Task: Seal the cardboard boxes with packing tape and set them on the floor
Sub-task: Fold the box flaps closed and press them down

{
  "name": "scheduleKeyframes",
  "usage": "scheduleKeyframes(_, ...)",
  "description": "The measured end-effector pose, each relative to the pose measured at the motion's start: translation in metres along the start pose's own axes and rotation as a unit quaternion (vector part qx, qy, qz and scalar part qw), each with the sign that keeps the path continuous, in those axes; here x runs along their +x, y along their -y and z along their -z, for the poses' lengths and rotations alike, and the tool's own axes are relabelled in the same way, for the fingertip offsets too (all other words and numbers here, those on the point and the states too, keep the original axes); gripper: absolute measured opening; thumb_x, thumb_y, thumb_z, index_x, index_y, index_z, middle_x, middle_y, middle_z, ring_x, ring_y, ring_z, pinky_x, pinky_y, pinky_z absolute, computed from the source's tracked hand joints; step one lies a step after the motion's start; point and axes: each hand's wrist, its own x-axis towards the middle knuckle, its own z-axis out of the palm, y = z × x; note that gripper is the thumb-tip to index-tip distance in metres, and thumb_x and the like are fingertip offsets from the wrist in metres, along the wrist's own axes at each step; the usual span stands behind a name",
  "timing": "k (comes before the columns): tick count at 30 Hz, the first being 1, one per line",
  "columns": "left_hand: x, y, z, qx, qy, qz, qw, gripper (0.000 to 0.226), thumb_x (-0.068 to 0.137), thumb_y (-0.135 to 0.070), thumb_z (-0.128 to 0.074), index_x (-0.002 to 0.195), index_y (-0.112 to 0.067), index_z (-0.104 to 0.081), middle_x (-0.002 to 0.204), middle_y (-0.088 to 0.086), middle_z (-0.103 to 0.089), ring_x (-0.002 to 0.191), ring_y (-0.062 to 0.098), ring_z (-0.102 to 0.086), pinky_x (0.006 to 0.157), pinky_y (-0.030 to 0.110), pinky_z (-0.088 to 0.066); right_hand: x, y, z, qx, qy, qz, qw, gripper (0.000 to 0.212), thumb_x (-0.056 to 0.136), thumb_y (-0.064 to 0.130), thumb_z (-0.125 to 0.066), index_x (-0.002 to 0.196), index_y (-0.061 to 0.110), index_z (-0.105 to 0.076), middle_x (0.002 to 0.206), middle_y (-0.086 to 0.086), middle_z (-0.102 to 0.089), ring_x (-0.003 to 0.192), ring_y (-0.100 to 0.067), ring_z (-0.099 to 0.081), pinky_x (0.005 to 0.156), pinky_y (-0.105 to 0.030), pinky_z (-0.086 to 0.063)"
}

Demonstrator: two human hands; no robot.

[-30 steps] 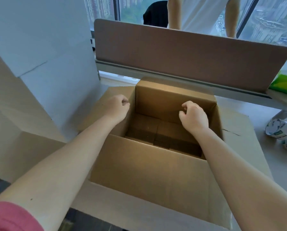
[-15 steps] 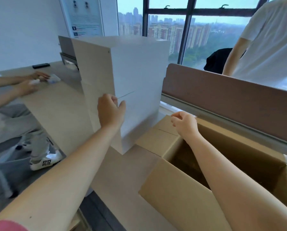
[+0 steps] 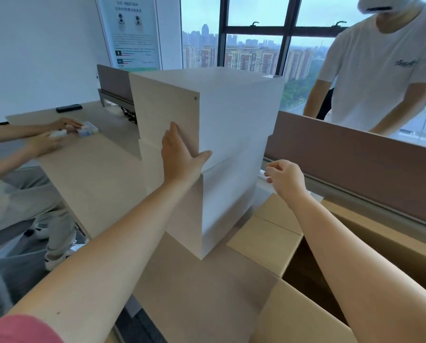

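Two white boxes stand stacked on the desk, the upper one on the lower one. My left hand presses flat on the upper box's near corner, with straight fingers on the left face and the thumb on the right face. My right hand hovers beside the stack's right side with loosely curled fingers and holds nothing. An open brown cardboard box sits at the lower right, its flaps spread out, one flap against the stack's base. No tape is in view.
The light wooden desk runs off to the left, where another person's hands work on a small object. A black remote lies farther back. A brown partition stands behind the boxes, and a person in a white t-shirt is beyond it.
My view swung left from the open brown box to the white stack. My left hand moved from the brown box's rim to the upper white box's corner. My right hand left the brown box.
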Motion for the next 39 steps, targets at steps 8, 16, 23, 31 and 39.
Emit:
scheduleKeyframes(8,0.029,0.032,0.031,-0.053,-0.030,0.028,0.998,0.035,0.092,-0.006,-0.049,0.124,-0.019,-0.049,0.117,-0.008,-0.057,0.111,0.017,-0.052,0.092,0.023,-0.038,0.039,0.015,-0.011,0.014,-0.033,-0.011,0.999,0.025,0.090,0.020,-0.050,0.112,0.010,-0.056,0.100,-0.004,-0.053,0.091,-0.017,-0.048,0.077,-0.027,-0.035)
scheduleKeyframes(16,0.065,0.036,0.027,-0.201,-0.069,0.139,0.967,0.046,0.100,-0.036,-0.026,0.131,-0.009,-0.048,0.130,0.002,-0.052,0.125,0.019,-0.046,0.101,0.025,-0.034,0.073,0.027,-0.011,0.249,-0.028,-0.061,0.966,0.049,0.095,0.045,-0.035,0.128,0.011,-0.048,0.119,-0.001,-0.054,0.112,-0.018,-0.050,0.095,-0.034,-0.040)
scheduleKeyframes(23,0.089,0.042,0.022,-0.353,-0.059,0.176,0.917,0.051,0.096,-0.050,-0.027,0.130,-0.021,-0.052,0.134,0.002,-0.056,0.124,0.020,-0.052,0.111,0.041,-0.036,0.083,0.035,-0.009,0.433,0.023,-0.121,0.893,0.059,0.088,0.065,-0.033,0.128,0.026,-0.052,0.123,0.000,-0.062,0.107,-0.021,-0.061,0.097,-0.040,-0.047)
scheduleKeyframes(31,0.101,0.051,0.029,-0.397,-0.089,0.194,0.892,0.072,0.071,-0.067,-0.044,0.121,-0.017,-0.057,0.124,0.004,-0.062,0.118,0.026,-0.058,0.105,0.044,-0.043,0.075,0.045,-0.010,0.473,0.017,-0.146,0.869,0.026,0.086,0.045,-0.036,0.091,0.029,-0.056,0.087,0.008,-0.060,0.096,-0.019,-0.059,0.088,-0.034,-0.048)
scheduleKeyframes(39,0.070,0.039,0.032,-0.400,-0.092,0.186,0.893,0.041,0.094,-0.056,-0.028,0.105,-0.024,-0.051,0.118,-0.001,-0.058,0.113,0.019,-0.056,0.098,0.035,-0.046,0.051,0.035,-0.004,0.470,-0.057,-0.163,0.865,0.031,0.075,0.050,-0.047,0.092,0.027,-0.061,0.092,0.004,-0.066,0.099,-0.022,-0.065,0.095,-0.044,-0.048)
